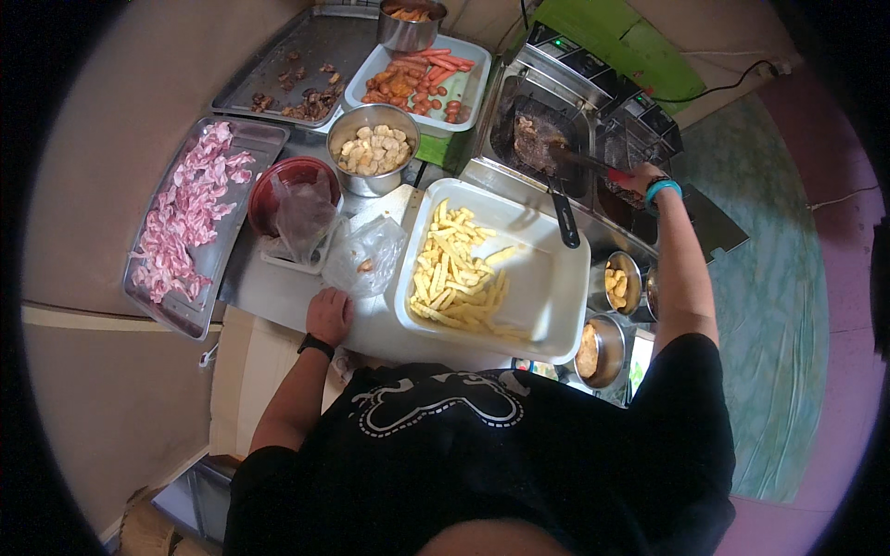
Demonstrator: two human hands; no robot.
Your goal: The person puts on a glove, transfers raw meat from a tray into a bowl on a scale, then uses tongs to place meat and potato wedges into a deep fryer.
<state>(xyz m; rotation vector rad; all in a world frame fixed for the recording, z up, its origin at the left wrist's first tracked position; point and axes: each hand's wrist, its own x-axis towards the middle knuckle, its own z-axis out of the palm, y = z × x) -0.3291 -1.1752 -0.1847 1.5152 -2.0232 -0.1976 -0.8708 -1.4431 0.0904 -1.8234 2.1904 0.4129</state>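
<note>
My right hand (636,179) grips the red handle of a tool, apparently tongs (584,161), whose dark end reaches into a wire fryer basket (535,142). Browned food (526,128) lies in that basket, over the left well of a twin electric deep fryer (500,163). The basket's black handle (567,221) hangs over a white plastic tub (556,278) holding pale crinkle-cut fries (452,271). My left hand (329,316) rests at the counter's front edge, fingers curled, holding nothing visible. Just beyond it lies a clear plastic bag (368,254) with a small piece of food inside.
Raw pink meat strips (188,215) cover a metal tray (229,278). A steel pot (375,184) holds nuggets; a red bowl (261,201) stands beside it. Sausages (445,66) fill a white tray (455,125). Steel pots (612,354) with fried pieces stand at right. A cord (723,87) runs behind the fryer.
</note>
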